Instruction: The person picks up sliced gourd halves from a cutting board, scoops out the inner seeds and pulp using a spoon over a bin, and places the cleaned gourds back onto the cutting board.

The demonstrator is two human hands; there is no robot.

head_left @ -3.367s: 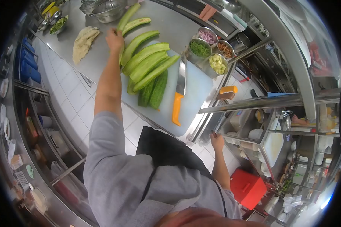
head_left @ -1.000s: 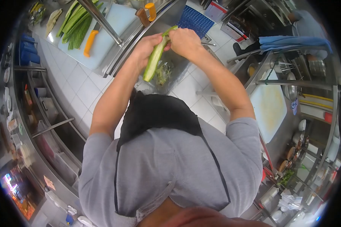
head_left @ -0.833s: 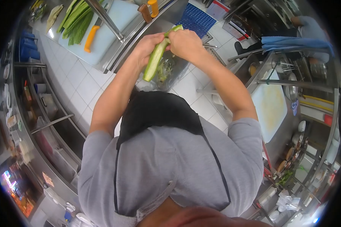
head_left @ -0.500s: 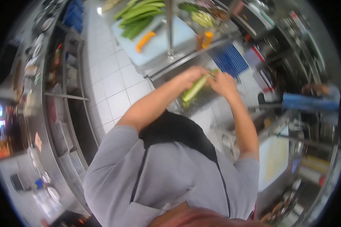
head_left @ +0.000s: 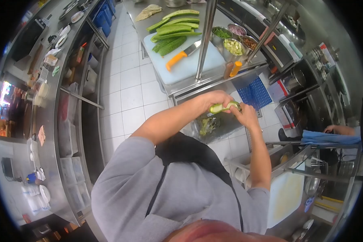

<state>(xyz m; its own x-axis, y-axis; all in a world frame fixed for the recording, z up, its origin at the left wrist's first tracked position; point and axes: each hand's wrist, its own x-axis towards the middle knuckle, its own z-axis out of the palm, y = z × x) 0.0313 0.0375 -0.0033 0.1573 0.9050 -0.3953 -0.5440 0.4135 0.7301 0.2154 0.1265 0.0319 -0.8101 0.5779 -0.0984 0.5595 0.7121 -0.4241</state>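
A halved zucchini (head_left: 220,107), pale cut face showing, is held nearly level in front of me. My left hand (head_left: 216,99) wraps around its left part from above. At its other end, my right hand (head_left: 247,115) is closed with the thumb against the zucchini; whether a small tool is also in these fingers is hidden. Under my hands, green scraps (head_left: 209,126) lie in a clear plastic liner (head_left: 224,131). Ahead, several zucchini halves (head_left: 177,29) are on a white cutting board (head_left: 201,66), beside an orange-handled knife (head_left: 177,59).
Metal bowls hold diced zucchini (head_left: 233,47), chopped greens (head_left: 222,33) and chopped red onion (head_left: 237,30). An upright steel post (head_left: 207,40) rises by the board. A blue perforated mat (head_left: 255,92) lies beyond my right hand. Another person's hand (head_left: 339,129) is at far right.
The zucchini half has turned from steeply slanted to nearly level. Both hands have shifted right and slightly down in view, and the scraps below now show more plainly.
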